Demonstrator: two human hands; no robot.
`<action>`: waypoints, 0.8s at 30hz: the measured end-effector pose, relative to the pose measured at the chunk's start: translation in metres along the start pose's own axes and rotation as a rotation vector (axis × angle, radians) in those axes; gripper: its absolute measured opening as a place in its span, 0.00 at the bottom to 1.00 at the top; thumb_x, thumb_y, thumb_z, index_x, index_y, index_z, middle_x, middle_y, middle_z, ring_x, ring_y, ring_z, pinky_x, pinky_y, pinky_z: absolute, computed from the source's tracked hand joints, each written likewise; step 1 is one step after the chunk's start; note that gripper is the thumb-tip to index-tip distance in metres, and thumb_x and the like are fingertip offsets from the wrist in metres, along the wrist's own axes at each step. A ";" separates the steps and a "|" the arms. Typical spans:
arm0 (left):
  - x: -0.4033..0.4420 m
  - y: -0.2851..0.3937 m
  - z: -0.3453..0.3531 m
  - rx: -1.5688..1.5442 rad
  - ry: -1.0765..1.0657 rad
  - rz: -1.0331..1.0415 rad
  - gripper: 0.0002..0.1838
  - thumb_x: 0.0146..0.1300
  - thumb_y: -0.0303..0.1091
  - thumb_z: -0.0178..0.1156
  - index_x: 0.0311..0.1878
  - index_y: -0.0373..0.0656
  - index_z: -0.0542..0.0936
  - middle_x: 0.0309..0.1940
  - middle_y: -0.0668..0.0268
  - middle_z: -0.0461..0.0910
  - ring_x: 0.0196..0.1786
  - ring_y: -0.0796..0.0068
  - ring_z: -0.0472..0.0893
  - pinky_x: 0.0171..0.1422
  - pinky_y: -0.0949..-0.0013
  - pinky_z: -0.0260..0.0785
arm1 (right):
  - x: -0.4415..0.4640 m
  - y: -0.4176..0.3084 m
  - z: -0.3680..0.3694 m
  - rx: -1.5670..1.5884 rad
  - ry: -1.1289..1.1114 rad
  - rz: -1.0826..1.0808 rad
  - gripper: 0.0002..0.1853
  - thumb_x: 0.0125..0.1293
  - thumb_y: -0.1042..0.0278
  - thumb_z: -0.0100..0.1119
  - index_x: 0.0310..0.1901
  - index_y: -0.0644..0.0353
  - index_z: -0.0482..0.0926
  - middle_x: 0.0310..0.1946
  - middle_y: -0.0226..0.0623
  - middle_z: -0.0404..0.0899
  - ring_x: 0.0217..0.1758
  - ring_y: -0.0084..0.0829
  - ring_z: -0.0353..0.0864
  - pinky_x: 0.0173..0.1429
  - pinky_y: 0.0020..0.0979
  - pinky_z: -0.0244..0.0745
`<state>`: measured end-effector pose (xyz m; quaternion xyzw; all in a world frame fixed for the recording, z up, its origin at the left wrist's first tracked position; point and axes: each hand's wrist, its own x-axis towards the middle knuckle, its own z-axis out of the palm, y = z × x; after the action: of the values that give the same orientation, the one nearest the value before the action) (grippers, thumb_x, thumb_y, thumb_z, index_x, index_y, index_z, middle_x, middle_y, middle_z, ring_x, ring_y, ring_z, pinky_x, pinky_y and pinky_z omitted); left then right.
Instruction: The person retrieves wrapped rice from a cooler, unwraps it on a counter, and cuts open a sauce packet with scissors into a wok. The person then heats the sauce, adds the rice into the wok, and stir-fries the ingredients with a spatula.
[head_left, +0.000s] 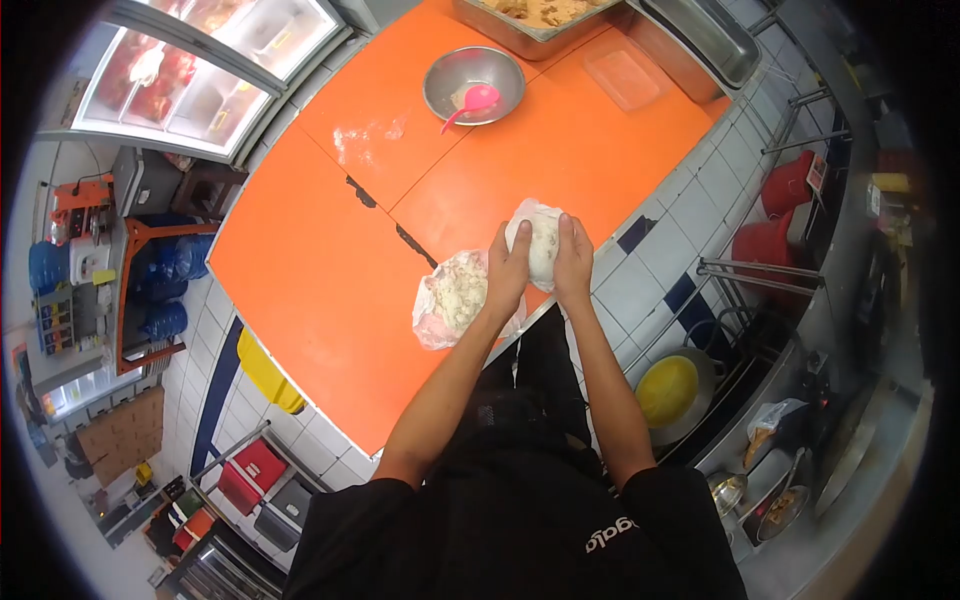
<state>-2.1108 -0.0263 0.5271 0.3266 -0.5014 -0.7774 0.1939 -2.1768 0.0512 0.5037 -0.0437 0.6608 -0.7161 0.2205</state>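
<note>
Together, the left hand (pixel 512 262) and right hand (pixel 573 262) cup a white bundle (pixel 541 245), half-curled, at the frame's centre. Cream crumbs (pixel 461 291) sit just left on the desk (pixel 310 270).

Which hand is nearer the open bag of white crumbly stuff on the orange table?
Left. The left hand is just beside the open bag, holding the near side of the white bundle; the right hand holds its far side, farther from the bag.

Bowl (pixel 474 86) behind bagged mass (pixel 458 296) | both on table (pixel 312 290)
</note>
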 end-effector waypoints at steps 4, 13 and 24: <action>0.014 -0.014 0.000 -0.009 0.029 -0.015 0.19 0.77 0.45 0.50 0.43 0.34 0.76 0.34 0.67 0.79 0.36 0.82 0.75 0.39 0.73 0.70 | 0.013 0.006 -0.004 0.011 0.095 0.041 0.21 0.81 0.55 0.40 0.41 0.65 0.75 0.31 0.30 0.74 0.35 0.21 0.70 0.43 0.28 0.70; 0.085 -0.057 -0.018 0.485 0.107 0.283 0.23 0.77 0.48 0.46 0.52 0.33 0.75 0.41 0.52 0.79 0.38 0.67 0.79 0.48 0.62 0.71 | 0.074 0.042 -0.055 -0.373 -0.019 -0.010 0.25 0.80 0.50 0.38 0.47 0.67 0.77 0.38 0.34 0.78 0.42 0.24 0.75 0.51 0.29 0.71; 0.064 -0.094 0.016 0.659 0.144 0.153 0.16 0.56 0.32 0.73 0.37 0.39 0.74 0.25 0.67 0.73 0.28 0.77 0.73 0.33 0.72 0.69 | 0.061 0.066 -0.059 -0.574 -0.061 -0.167 0.11 0.71 0.62 0.58 0.41 0.63 0.77 0.37 0.45 0.79 0.39 0.45 0.80 0.45 0.40 0.74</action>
<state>-2.1652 -0.0159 0.4263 0.3871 -0.7335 -0.5320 0.1705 -2.2354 0.0816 0.4188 -0.1801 0.8234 -0.5140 0.1593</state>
